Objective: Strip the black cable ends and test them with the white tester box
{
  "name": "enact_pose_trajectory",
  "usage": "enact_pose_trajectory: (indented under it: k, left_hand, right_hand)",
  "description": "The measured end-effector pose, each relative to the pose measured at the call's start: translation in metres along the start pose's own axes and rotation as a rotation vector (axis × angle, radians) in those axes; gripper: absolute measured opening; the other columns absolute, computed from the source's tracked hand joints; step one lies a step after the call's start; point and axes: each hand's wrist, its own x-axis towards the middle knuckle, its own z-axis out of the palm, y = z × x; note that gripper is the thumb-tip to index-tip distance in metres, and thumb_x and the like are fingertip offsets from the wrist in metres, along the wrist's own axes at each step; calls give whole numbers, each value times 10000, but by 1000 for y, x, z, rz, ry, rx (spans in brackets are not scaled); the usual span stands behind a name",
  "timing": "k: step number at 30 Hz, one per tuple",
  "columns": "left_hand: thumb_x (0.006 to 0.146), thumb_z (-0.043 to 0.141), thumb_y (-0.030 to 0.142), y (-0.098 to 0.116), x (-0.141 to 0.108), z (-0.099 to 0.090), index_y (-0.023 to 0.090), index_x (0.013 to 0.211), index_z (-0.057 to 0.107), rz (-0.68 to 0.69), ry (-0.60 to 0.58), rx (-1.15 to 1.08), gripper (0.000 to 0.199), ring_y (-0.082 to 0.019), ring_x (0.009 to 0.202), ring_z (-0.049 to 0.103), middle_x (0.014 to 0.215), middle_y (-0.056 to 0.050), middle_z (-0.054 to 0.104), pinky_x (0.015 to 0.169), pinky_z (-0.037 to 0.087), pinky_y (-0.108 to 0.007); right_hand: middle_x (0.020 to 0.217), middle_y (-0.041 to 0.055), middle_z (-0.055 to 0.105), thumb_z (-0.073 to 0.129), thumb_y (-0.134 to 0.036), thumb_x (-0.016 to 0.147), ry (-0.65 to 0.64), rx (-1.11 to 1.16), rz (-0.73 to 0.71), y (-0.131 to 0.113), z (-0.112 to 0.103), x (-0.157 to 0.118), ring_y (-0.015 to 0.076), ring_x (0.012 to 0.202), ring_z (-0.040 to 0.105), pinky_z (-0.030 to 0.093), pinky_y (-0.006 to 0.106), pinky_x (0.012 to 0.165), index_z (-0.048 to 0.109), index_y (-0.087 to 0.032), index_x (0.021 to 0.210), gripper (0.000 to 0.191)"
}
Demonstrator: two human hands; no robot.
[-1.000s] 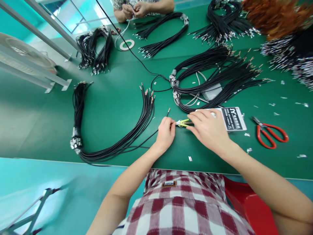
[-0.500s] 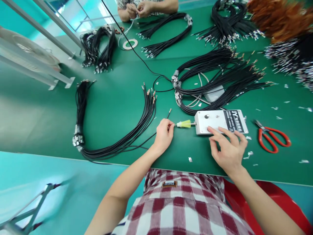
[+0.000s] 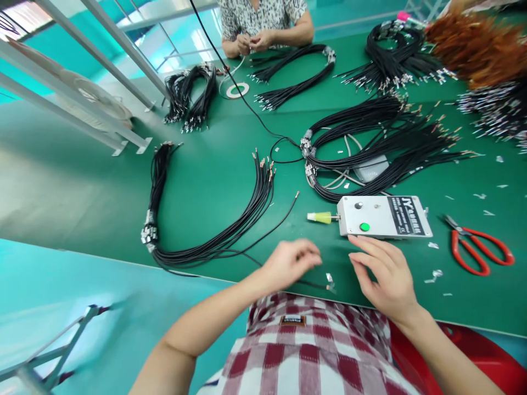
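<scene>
My left hand (image 3: 290, 263) hovers above the green table near its front edge, fingers loosely bent and apart, with nothing visible in them. A black cable (image 3: 313, 284) passes beneath it, its end near the edge. To the right, my right hand (image 3: 387, 277) is open, its fingertips near the lower left side of a white control box (image 3: 382, 216). That box bears a knob (image 3: 359, 205), a green button (image 3: 364, 226) and a dark JY label (image 3: 407, 215). A yellow-green nozzle (image 3: 320, 218) on its left end points left, with no cable in it.
A black cable bundle (image 3: 214, 241) curves across the left. More bundles (image 3: 354, 115) lie behind the box. Red-handled cutters (image 3: 480, 244) rest on the right, among white scraps (image 3: 436, 276). Across the table a person's hands (image 3: 255, 41) work near a tape roll (image 3: 237, 90).
My left hand has left the nozzle and moved down and right, with the cable out of the nozzle. My right hand has come off the box's button. The camera view has shifted.
</scene>
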Motion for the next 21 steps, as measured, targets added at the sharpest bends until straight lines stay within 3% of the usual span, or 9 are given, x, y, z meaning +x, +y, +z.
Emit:
enact_pose_trajectory:
  k: [2,3,4,6,9,13,18,19,21]
  left_hand:
    - [876,658,222,-18,27,-13,192,902,623,-13,392,257,53,-198,834,633,894,-56,686,769,487,-317]
    - [823,707,195,-26,40,-19,186,892,599,-43,496,353,129,-227,904,619,941,-77,668,810,480,-348]
    - [806,702,152,-32,51,-24,188,828,566,-64,520,396,143,-231,894,608,910,-74,648,805,473,-353]
    - [841,630,119,-35,59,-26,197,786,517,-51,423,332,148,-191,772,584,801,-31,602,732,460,-315]
    - [939,516,197,-21,41,-18,206,886,509,-43,290,45,54,-125,588,501,682,36,521,586,405,-245]
    - [964,514,295,6,9,-10,181,998,588,-39,219,-127,140,-110,657,532,790,-1,602,602,415,-222]
    - [944,557,309,24,3,-9,156,959,647,-73,172,-273,178,-88,578,519,730,-7,618,548,424,-206]
    - [941,560,308,26,3,-8,155,959,652,-94,158,-308,179,-82,538,507,688,4,607,519,419,-201]
    - [931,577,298,28,1,-5,152,933,664,-126,143,-358,170,-80,498,513,651,7,622,493,431,-199]
  right_hand:
    - [1218,67,728,645,-89,853,-25,58,-11,-1,4,4,227,1093,684,542,405,925,616,-273,1074,289]
    - [1212,67,729,638,-92,862,-30,78,-17,-2,5,7,219,1080,687,545,394,924,620,-266,1076,276]
    - [1207,69,730,630,-97,874,-37,87,-17,-4,7,10,213,1073,687,543,384,927,624,-256,1081,261]
    - [1196,78,732,616,-127,903,-69,83,-4,-9,11,17,210,1073,682,529,372,939,634,-231,1096,219]
    - [1154,103,735,621,-261,935,-252,69,-4,-22,21,18,227,1037,676,507,364,892,650,-183,1142,223]
    - [935,64,746,599,-207,940,-488,45,-93,-42,39,-4,203,820,655,428,358,762,703,-189,1063,162]
    - [761,-27,713,582,-226,967,-860,410,-242,-57,33,-17,126,706,624,396,300,701,737,-253,856,192]
    - [811,-22,726,590,-259,967,-875,464,-211,-57,27,-12,127,741,639,411,296,722,742,-255,887,172]
    - [963,16,744,597,-321,964,-773,524,-42,-52,12,4,160,881,662,444,314,825,737,-245,998,163]
